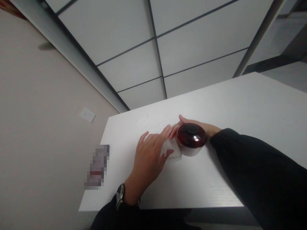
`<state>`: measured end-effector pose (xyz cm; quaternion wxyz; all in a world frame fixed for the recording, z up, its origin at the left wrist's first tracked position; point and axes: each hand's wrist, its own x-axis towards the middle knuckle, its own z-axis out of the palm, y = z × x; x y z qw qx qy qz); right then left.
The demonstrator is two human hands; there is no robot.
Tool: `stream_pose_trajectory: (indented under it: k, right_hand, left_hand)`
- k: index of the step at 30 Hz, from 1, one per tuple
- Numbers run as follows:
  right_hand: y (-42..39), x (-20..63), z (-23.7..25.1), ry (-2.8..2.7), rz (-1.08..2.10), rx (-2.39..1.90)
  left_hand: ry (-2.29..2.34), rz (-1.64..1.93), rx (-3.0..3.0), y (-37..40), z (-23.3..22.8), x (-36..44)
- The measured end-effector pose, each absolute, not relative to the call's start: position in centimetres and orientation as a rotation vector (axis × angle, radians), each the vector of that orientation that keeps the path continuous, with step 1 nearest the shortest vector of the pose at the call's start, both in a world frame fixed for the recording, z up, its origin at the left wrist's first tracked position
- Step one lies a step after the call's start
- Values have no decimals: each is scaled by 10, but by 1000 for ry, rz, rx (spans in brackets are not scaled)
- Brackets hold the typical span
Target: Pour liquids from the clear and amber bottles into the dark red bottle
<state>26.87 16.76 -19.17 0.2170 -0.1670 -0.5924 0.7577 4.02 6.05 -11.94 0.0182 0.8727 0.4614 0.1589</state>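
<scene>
Box (177,149), where?

On the table (208,185), just off my left hand (148,153), at its 3 o'clock. Twelve is away from me.

Nearer hand?

Left. Thumb to the near side of the clear box, forefinger to the far side, other fingers spread loose. Half-spread overall; whether it bears on the box or only frames it, I can't tell.

Right hand?

My right hand (199,122) comes round the far side of the pot (191,140), pointing to 9 o'clock. Fingertips come out by the box's far edge, close to my left forefinger. Palm hidden; can't tell how firmly, if at all, it has the pot.

Key relation?

Pot sits at the box's 2 o'clock, very close, perhaps touching. Box lies between left thumb and pot.

Axes?

Box: flat, visible right edge running 11 to 5. Left end covered, so no long axis to log. Pot: upright, round, dark red lid (184,136) on, knob (192,128) up; points no way along the table.
</scene>
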Motion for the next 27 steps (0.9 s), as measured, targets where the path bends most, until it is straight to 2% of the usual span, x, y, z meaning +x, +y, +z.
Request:
stream_pose_trajectory:
  k: [10,27]
  right_hand:
    - [162,269,-186,-1647,2074,-537]
    - [168,269,-199,-1630,2065,-482]
  left_hand:
    - [1465,573,2631,63,-119,41]
    - [1370,398,2661,58,-101,17]
